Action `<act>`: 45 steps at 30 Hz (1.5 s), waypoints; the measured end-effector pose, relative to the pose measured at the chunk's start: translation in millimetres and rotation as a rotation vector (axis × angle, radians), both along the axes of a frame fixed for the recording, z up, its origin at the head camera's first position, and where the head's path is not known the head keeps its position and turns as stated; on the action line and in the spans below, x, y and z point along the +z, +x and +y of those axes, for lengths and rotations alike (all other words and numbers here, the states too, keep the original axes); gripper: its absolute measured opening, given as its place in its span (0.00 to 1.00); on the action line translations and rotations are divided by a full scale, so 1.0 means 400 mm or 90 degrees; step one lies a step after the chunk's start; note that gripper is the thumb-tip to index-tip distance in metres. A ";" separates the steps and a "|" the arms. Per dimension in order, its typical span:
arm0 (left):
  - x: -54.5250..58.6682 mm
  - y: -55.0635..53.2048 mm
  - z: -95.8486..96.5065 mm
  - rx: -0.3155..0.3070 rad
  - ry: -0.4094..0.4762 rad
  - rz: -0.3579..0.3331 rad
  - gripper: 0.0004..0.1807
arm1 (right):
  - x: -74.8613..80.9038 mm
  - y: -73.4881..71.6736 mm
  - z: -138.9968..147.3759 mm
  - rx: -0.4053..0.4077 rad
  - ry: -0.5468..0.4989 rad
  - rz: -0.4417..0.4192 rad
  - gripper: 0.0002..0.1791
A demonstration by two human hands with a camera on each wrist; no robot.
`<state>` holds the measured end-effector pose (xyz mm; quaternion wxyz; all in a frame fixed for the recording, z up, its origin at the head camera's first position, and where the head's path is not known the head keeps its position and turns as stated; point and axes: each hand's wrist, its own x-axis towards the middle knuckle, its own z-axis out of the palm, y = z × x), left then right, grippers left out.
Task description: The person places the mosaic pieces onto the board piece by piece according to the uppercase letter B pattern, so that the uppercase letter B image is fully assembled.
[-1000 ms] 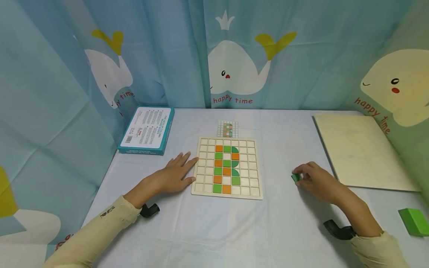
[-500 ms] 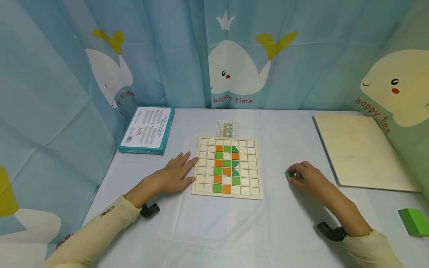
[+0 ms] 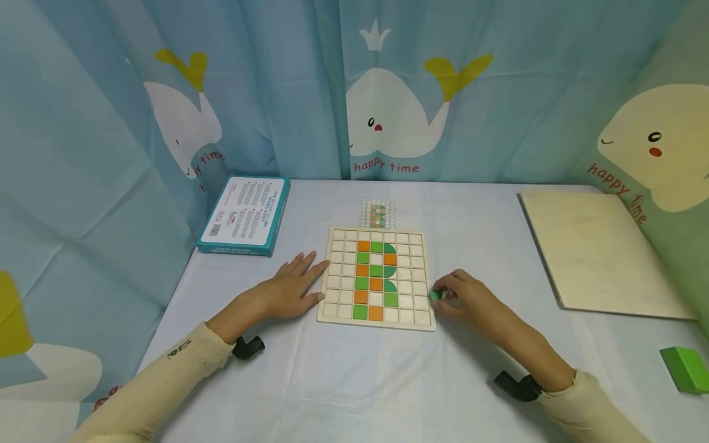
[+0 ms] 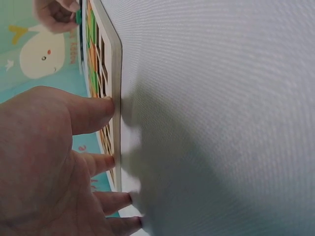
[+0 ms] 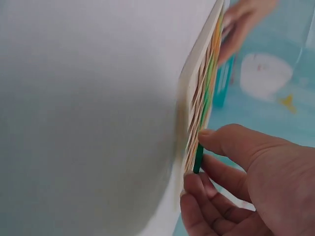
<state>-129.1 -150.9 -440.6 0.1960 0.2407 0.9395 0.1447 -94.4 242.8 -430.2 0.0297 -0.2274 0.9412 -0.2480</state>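
A wooden grid board (image 3: 343,315) lies mid-table, with orange and green square tiles and darker green rounded tiles set in its middle columns. My left hand (image 3: 289,290) rests at the board's left edge with its fingers spread; the left wrist view shows the thumb (image 4: 93,114) and a finger touching the rim. My right hand (image 3: 464,296) pinches a small green tile (image 3: 436,295) between thumb and fingers, right at the board's right edge. In the right wrist view that tile (image 5: 198,158) is seen edge-on, close by the board's cells.
A small printed pattern card (image 3: 378,213) lies just behind the board. The teal box (image 3: 244,215) stands at the back left. A large pale wooden panel (image 3: 604,252) lies at the right, with a green block (image 3: 684,369) in front of it. Printed curtains surround the table.
My right hand has moved left with the green tile, from near the wooden panel to the grid board's right edge. My left hand has stayed in place.
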 end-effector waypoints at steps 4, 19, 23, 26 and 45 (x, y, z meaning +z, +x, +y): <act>0.001 0.000 -0.002 0.001 -0.001 -0.001 0.40 | 0.001 0.026 -0.071 0.040 -0.007 0.007 0.11; 0.000 -0.001 0.003 0.001 -0.006 0.002 0.41 | -0.039 0.049 -0.171 0.136 -0.020 0.075 0.09; 0.000 -0.001 0.002 -0.001 -0.002 0.002 0.40 | -0.037 0.047 -0.173 0.125 -0.026 0.053 0.08; 0.001 0.001 0.001 -0.002 0.006 0.000 0.40 | -0.035 0.047 -0.173 0.122 -0.022 0.046 0.07; 0.000 0.003 -0.021 0.054 0.069 0.043 0.45 | -0.009 0.037 -0.154 0.100 -0.007 0.065 0.07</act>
